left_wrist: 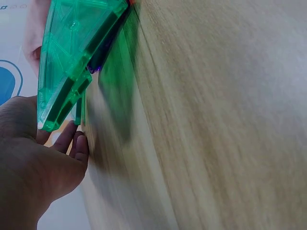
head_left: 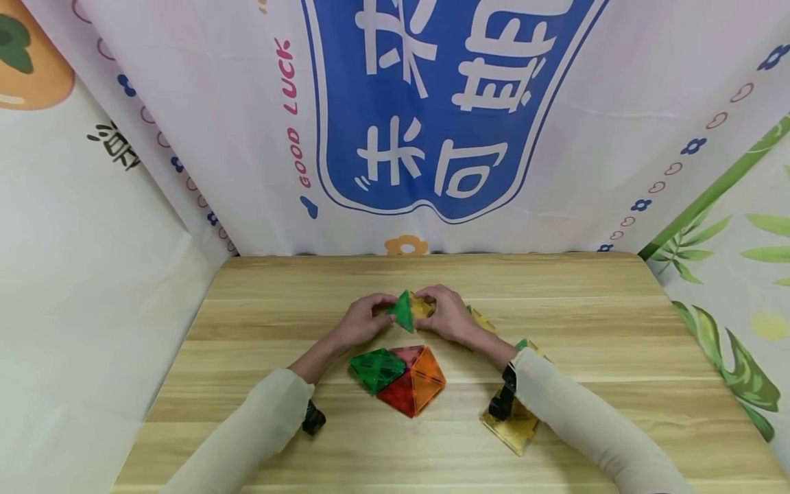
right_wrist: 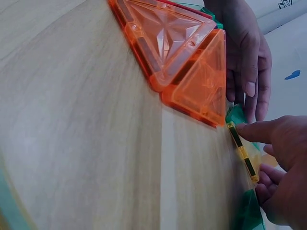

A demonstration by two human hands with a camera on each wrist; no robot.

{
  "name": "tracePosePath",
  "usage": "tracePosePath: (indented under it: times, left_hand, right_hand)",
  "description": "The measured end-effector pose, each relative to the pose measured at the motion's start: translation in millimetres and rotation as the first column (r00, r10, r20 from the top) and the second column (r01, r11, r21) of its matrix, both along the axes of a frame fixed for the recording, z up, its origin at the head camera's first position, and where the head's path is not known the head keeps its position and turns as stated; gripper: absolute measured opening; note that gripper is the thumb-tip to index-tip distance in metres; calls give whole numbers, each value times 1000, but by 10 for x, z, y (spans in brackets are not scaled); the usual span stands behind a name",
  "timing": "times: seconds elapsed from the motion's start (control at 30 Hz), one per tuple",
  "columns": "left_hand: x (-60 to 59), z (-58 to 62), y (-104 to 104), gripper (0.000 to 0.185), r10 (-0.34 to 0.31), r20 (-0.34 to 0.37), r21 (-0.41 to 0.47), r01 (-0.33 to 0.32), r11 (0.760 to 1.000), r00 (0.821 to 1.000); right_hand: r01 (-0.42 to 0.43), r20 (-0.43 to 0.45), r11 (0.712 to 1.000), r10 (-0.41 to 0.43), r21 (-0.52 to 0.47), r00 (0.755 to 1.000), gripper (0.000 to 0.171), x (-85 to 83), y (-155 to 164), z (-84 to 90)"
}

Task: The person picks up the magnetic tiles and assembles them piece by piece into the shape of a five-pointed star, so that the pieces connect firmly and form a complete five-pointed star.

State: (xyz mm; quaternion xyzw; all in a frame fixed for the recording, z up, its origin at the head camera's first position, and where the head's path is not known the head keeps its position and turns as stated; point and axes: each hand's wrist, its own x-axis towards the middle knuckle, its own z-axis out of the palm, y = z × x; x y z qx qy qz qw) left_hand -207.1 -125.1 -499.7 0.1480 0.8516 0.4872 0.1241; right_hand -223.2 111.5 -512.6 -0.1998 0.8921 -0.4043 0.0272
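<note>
Beyond the assembled shape, my left hand point(head_left: 363, 320) pinches a green triangular magnetic tile point(head_left: 404, 312) between thumb and fingers. My right hand point(head_left: 453, 315) grips a yellow magnetic tile point(head_left: 422, 307), its edge touching the green one. In the right wrist view, the thumb presses the yellow tile's point(right_wrist: 243, 151) near edge. Closer to me stands a raised shape of joined tiles, with green tiles point(head_left: 374, 368), red tiles point(head_left: 398, 396) and orange tiles point(head_left: 427, 379). Its green side point(left_wrist: 79, 52) partly hides my left fingers in the left wrist view.
Another yellow tile point(head_left: 483, 320) lies partly behind my right hand. More yellow tiles point(head_left: 515, 432) and a green piece point(head_left: 522, 344) lie around my right forearm. The wooden table point(head_left: 259, 309) ends at a printed cloth point(head_left: 265, 226) at the back.
</note>
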Motion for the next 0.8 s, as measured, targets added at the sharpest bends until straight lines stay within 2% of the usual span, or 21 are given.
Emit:
tracePosePath:
  times: [0.23, 0.57, 0.67, 0.8]
  left_hand:
    - [16, -7, 43, 33, 37, -70, 11, -36, 999, 997]
    - [-7, -33, 17, 27, -2, -28, 27, 2, 1000, 1000]
    - [-5, -33, -5, 25, -4, -27, 26, 4, 1000, 1000]
    - [12, -10, -41, 25, -6, -16, 45, 7, 999, 1000]
  right_hand:
    - [-27, -39, 999, 25, -40, 999, 56, 31, 11, -30]
    - [-89, -49, 987, 83, -133, 995, 42, 38, 52, -68]
    - [-95, -32, 981, 91, -171, 995, 35, 37, 71, -65]
    - [-92, 48, 966, 107, -241, 993, 29, 45, 88, -41]
